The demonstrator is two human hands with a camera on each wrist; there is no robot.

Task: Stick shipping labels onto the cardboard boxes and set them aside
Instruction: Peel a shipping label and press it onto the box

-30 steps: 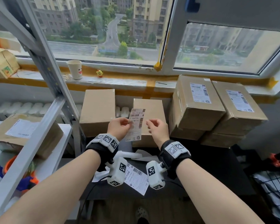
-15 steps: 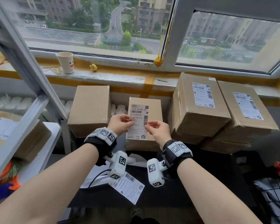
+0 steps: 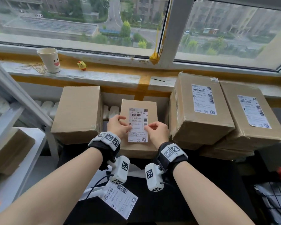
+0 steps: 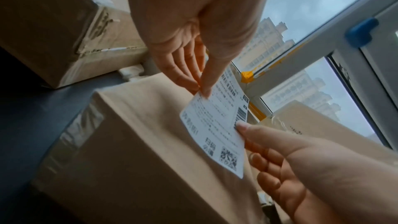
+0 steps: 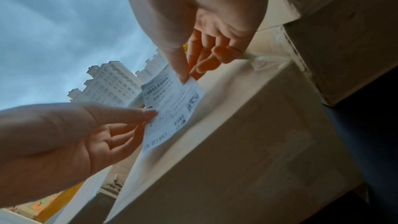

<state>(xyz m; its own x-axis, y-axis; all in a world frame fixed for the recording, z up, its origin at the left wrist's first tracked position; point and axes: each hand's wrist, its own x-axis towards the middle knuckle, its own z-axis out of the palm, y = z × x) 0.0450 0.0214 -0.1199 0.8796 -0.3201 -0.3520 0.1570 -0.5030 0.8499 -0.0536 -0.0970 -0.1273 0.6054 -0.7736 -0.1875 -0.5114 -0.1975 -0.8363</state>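
Your label [image 3: 137, 125] now flat over middle box [image 3: 139, 148] top; second ago it hung tilted in air above. Left hand [image 3: 118, 127] pinches left edge, right hand [image 3: 156, 131] pinches right edge. Judgement: aligned, not yet pressed; smooth down next.

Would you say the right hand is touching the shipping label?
Touching. The right wrist view shows the right hand pinching the label's edge between thumb and fingertip above the box.
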